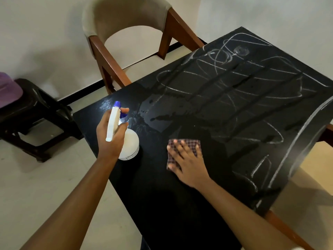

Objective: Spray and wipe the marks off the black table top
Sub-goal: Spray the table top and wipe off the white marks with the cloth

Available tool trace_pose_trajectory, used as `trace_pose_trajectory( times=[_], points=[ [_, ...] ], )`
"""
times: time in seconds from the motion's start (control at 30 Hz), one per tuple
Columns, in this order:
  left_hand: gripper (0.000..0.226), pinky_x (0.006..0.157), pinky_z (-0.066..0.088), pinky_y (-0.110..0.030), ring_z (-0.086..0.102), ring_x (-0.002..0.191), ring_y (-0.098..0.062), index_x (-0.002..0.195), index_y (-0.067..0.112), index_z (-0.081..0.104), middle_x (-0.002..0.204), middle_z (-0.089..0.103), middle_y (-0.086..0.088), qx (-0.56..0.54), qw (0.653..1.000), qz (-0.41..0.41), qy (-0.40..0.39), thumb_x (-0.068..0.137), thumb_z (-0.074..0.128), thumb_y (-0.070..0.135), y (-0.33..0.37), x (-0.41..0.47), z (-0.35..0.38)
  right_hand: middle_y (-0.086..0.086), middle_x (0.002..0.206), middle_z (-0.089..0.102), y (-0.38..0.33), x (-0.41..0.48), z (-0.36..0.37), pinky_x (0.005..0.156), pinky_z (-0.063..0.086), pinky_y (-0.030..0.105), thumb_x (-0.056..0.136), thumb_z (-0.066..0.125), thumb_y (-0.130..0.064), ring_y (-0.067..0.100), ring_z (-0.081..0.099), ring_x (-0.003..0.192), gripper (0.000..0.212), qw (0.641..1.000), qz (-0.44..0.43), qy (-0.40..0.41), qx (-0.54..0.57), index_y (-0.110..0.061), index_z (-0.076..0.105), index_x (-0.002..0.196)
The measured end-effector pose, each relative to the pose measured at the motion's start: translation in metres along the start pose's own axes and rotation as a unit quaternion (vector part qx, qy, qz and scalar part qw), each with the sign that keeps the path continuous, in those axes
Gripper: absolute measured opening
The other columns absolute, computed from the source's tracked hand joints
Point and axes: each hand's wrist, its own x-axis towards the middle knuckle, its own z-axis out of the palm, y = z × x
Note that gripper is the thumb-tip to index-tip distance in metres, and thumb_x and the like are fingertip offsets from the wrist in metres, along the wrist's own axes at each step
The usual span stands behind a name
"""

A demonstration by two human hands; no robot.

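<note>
Helper: Spray bottle (130,147) first. Where is it?

Me: On my screen it is in the left hand (108,139). The fingers are curled round its white neck, and one finger lies on the blue trigger (124,115). The bottle is over the near left part of the black table top (158,199). I cannot tell if its round bottom touches the table.

Helper: And the other hand?

Me: The right hand (188,166) lies flat on a checked cloth (172,159). Its fingers are straight and spread, so it grips nothing. It just presses the cloth down on the table top. The cloth is to the right of the bottle, a little apart from it.

Helper: What about the marks?

Me: White chalky marks (234,76) cover the far and right parts of the table top: loops, lines and scribbles. Dark wet streaks run across them. Small wet drops (142,114) shine on the table just past the bottle's blue tip (117,104). The near part, by the two arms, looks plain black.

Helper: What else is around?

Me: A chair (129,20) with a pale back and a brown wooden frame stands at the far left side of the table. A dark stool (37,112) stands on the floor to the left, with something purple (9,89) on it.
</note>
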Motion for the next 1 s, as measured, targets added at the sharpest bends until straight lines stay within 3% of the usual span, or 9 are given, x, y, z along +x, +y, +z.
trace_pose_trajectory(
  times=[0.23, 0.33, 0.43, 0.53, 0.6, 0.7, 0.87, 1.0],
  points=[
    [0.035, 0.094, 0.053, -0.053, 0.063, 0.109, -0.026, 0.12, 0.003, 0.058, 0.116, 0.067, -0.012, 0.008, 1.0, 0.015, 0.015, 0.085, 0.06, 0.005, -0.014, 0.028, 0.001, -0.006, 0.162, -0.008, 0.023, 0.119, -0.031, 0.113, -0.009, 0.057, 0.097, 0.021, -0.059, 0.018, -0.009, 0.148, 0.062, 0.989, 0.141, -0.008, 0.034, -0.039, 0.001, 0.153],
    [0.035, 0.096, 0.053, -0.042, 0.062, 0.11, -0.023, 0.123, 0.0, 0.057, 0.118, 0.066, -0.014, 0.019, 0.999, 0.02, 0.019, 0.088, 0.06, 0.001, -0.017, 0.037, -0.001, -0.004, 0.162, -0.004, 0.005, 0.09, -0.02, 0.112, -0.01, 0.054, 0.097, 0.022, -0.058, 0.02, -0.006, 0.148, 0.062, 0.995, 0.097, 0.012, 0.019, -0.038, 0.001, 0.153],
    [0.034, 0.094, 0.054, -0.034, 0.063, 0.106, -0.017, 0.121, -0.002, 0.058, 0.116, 0.066, -0.016, 0.02, 0.999, 0.03, 0.018, 0.087, 0.061, -0.001, -0.018, 0.045, -0.003, -0.005, 0.161, 0.011, -0.041, 0.025, 0.004, 0.112, -0.001, 0.057, 0.094, 0.022, -0.06, 0.019, 0.008, 0.148, 0.062, 0.999, 0.015, 0.033, 0.018, -0.04, 0.012, 0.152],
    [0.039, 0.093, 0.052, -0.022, 0.062, 0.104, -0.009, 0.123, -0.002, 0.056, 0.117, 0.065, -0.016, 0.015, 0.999, 0.032, 0.018, 0.084, 0.061, 0.005, -0.021, 0.045, -0.001, -0.012, 0.161, -0.004, -0.052, 0.012, 0.011, 0.114, -0.008, 0.055, 0.094, 0.016, -0.064, 0.013, -0.007, 0.148, 0.061, 0.998, -0.03, -0.04, 0.039, -0.046, -0.002, 0.15],
    [0.042, 0.093, 0.054, -0.026, 0.062, 0.106, -0.013, 0.125, -0.001, 0.054, 0.118, 0.064, -0.016, 0.005, 0.999, 0.031, 0.014, 0.084, 0.06, 0.006, -0.023, 0.045, 0.001, -0.011, 0.161, -0.001, -0.044, 0.031, 0.005, 0.114, -0.008, 0.054, 0.094, 0.016, -0.064, 0.015, -0.004, 0.148, 0.061, 0.999, -0.038, -0.004, 0.016, -0.045, 0.002, 0.15],
    [0.041, 0.089, 0.055, -0.02, 0.062, 0.106, -0.007, 0.122, -0.002, 0.055, 0.116, 0.065, -0.016, 0.006, 0.999, 0.045, 0.009, 0.083, 0.059, 0.006, -0.025, 0.046, 0.002, -0.009, 0.162, 0.005, -0.029, 0.082, -0.008, 0.112, -0.01, 0.051, 0.095, 0.023, -0.061, 0.016, 0.0, 0.149, 0.061, 1.0, 0.014, 0.025, 0.01, -0.042, 0.008, 0.151],
    [0.041, 0.085, 0.048, -0.005, 0.06, 0.108, 0.002, 0.124, -0.007, 0.052, 0.118, 0.064, -0.019, 0.004, 0.999, 0.041, 0.017, 0.085, 0.062, -0.004, -0.029, 0.044, -0.001, -0.008, 0.162, -0.005, -0.004, 0.164, -0.033, 0.113, -0.009, 0.056, 0.097, 0.022, -0.061, 0.018, -0.006, 0.148, 0.062, 0.993, 0.111, 0.015, 0.031, -0.04, 0.004, 0.152],
    [0.045, 0.085, 0.054, -0.014, 0.063, 0.105, -0.001, 0.125, -0.002, 0.055, 0.118, 0.065, -0.014, -0.007, 0.999, 0.029, 0.016, 0.083, 0.059, 0.012, -0.029, 0.044, -0.001, -0.006, 0.162, -0.007, -0.014, 0.152, -0.029, 0.113, -0.01, 0.056, 0.097, 0.02, -0.061, 0.02, -0.007, 0.148, 0.062, 0.993, 0.112, 0.014, 0.024, -0.04, 0.001, 0.152]
  ],
)
